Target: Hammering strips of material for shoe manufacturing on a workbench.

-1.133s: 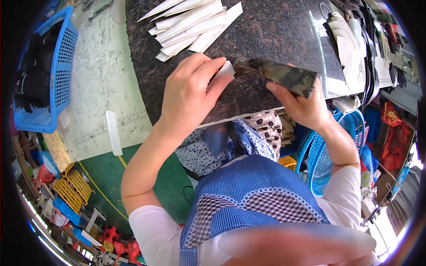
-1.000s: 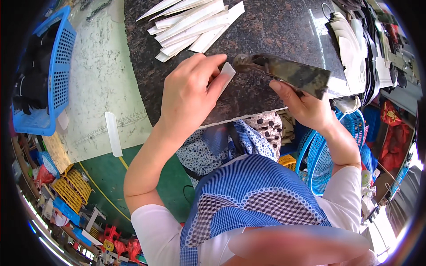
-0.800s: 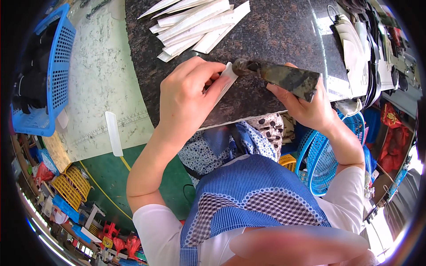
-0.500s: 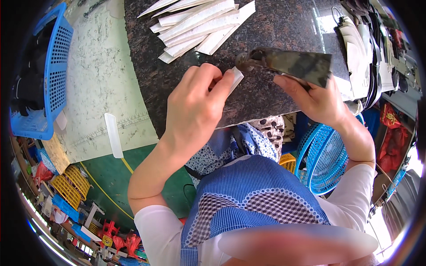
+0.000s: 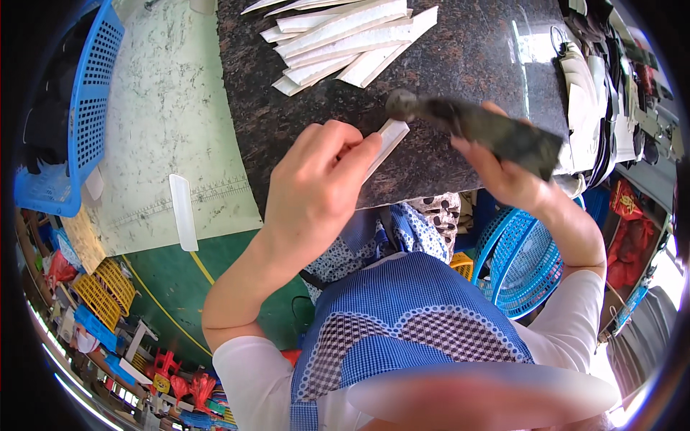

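Pinched in the fingers of my left hand is a narrow white strip with a folded-looking edge, lying on the dark speckled stone slab. My right hand is closed round a dark metal hammer, slightly blurred. Its rounded end is right at the far tip of the strip; whether it touches cannot be made out. The hammer's broad flat end points right, and the hand hides its handle. Beyond my hands, a loose pile of similar white strips lies on the slab.
A single white strip lies on the pale board at left, near a blue basket of dark items. Blue round baskets stand below the slab at right. Dark and white pieces are stacked along the right side.
The hammer and my right hand have shifted a little, with the broad end lower now. More of the strip shows beyond my left fingers. The whole view has shifted slightly.
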Demonstrator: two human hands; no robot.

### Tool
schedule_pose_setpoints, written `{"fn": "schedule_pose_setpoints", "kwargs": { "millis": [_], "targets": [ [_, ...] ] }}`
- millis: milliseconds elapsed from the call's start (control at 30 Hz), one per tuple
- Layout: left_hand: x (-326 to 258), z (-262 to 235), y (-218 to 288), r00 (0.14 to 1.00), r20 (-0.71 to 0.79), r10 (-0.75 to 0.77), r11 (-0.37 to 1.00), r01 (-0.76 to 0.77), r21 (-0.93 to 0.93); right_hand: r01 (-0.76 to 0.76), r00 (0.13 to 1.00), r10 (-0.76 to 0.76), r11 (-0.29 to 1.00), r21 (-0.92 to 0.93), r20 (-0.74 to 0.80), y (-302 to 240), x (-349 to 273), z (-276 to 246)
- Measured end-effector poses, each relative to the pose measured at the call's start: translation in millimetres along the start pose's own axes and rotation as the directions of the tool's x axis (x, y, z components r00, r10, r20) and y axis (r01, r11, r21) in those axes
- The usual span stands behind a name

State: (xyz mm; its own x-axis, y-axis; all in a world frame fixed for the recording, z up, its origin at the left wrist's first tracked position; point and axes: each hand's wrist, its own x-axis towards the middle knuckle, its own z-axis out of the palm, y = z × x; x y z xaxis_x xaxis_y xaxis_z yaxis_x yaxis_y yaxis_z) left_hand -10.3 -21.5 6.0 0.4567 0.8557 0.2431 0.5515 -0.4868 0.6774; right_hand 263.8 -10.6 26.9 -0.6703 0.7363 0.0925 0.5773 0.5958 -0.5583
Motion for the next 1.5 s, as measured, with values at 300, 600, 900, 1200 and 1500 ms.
{"fn": "schedule_pose_setpoints", "kwargs": {
  "millis": [300,600,900,1200,1500],
  "targets": [
    [-18.2,-2.1,-3.7,0.999,-0.044,0.029,0.999,-0.028,0.017,-0.185,0.983,0.185,0.963,0.194,0.017,-16.2,0.8,3.5],
    [-14.9,2.5,-7.9,0.991,-0.099,0.092,0.994,-0.086,0.065,-0.276,0.960,0.270,0.957,0.088,0.067,-25.3,7.0,8.0],
    [-30.2,-8.4,5.1,0.999,0.030,0.044,0.993,-0.047,0.109,-0.073,0.993,0.089,0.977,0.203,-0.072,-22.5,13.1,18.1],
    [-35.7,-22.4,-0.4,0.998,0.064,-0.017,1.000,0.019,-0.023,-0.090,0.995,0.097,0.968,0.235,-0.018,-24.8,14.0,24.6],
    [-56.0,-13.5,0.2,0.993,-0.119,-0.025,0.998,0.032,0.059,-0.072,0.997,0.065,0.960,0.270,0.034,-28.9,16.3,32.0]
  ]
}}
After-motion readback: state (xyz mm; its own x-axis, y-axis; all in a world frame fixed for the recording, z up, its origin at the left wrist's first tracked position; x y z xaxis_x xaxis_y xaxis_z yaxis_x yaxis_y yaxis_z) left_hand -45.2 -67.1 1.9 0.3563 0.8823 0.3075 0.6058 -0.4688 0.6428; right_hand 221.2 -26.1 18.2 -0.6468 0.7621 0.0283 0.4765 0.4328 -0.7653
